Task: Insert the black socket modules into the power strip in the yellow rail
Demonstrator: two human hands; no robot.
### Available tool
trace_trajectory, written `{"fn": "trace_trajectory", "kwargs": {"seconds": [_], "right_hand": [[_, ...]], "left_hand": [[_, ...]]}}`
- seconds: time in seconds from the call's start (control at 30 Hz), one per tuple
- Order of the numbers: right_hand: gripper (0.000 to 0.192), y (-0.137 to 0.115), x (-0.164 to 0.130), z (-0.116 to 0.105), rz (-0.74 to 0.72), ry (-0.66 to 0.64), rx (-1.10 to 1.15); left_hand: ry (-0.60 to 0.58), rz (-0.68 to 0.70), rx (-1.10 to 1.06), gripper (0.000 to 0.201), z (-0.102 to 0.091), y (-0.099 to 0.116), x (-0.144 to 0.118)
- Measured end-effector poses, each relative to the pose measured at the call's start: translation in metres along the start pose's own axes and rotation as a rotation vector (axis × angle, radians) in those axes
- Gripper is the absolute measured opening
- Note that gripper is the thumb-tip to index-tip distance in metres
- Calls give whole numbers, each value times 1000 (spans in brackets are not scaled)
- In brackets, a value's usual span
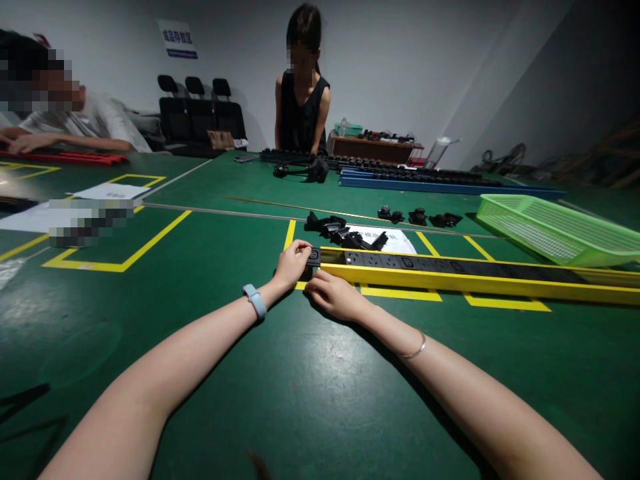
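Note:
A long yellow metal channel (pixel 475 283) lies across the green table, with a row of black power socket modules (pixel 407 263) set inside it. At its left end, my left hand (pixel 293 263) is closed, pinching a black socket module (pixel 313 256) between thumb and fingers. That module sits at the channel's open end, with a gap before the other sockets. My right hand (pixel 336 295) is closed too, its curled fingers against the near left corner of the channel; the fingertips are partly hidden. Behind the channel lie several loose black plastic parts (pixel 340 231), partly over a white paper sign (pixel 400 240).
A light green basket (pixel 555 230) stands at the right. Further back are small black parts (pixel 419 216), a thin rod (pixel 280 203) and blue channels (pixel 400 180). One person (pixel 303 100) stands across the table; another (pixel 95 123) leans over a red channel (pixel 75 157) at left.

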State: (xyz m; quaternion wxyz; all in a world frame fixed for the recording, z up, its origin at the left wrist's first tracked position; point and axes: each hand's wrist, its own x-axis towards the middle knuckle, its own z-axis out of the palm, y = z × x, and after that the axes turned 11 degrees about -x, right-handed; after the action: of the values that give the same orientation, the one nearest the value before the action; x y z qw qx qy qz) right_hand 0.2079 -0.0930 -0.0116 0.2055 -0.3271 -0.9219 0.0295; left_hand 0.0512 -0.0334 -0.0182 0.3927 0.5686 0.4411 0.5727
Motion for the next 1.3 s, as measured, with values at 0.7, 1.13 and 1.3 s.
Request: {"fn": "trace_trajectory", "kwargs": {"seconds": [0.7, 1.13, 1.3], "right_hand": [[12, 1, 0, 2, -2, 6, 4], [13, 0, 0, 1, -1, 6, 4], [12, 1, 0, 1, -8, 4, -5]], "left_hand": [[-33, 8, 4, 17, 0, 0, 0], [-58, 21, -14, 21, -1, 3, 0], [-52, 63, 65, 26, -2, 3, 0]]}}
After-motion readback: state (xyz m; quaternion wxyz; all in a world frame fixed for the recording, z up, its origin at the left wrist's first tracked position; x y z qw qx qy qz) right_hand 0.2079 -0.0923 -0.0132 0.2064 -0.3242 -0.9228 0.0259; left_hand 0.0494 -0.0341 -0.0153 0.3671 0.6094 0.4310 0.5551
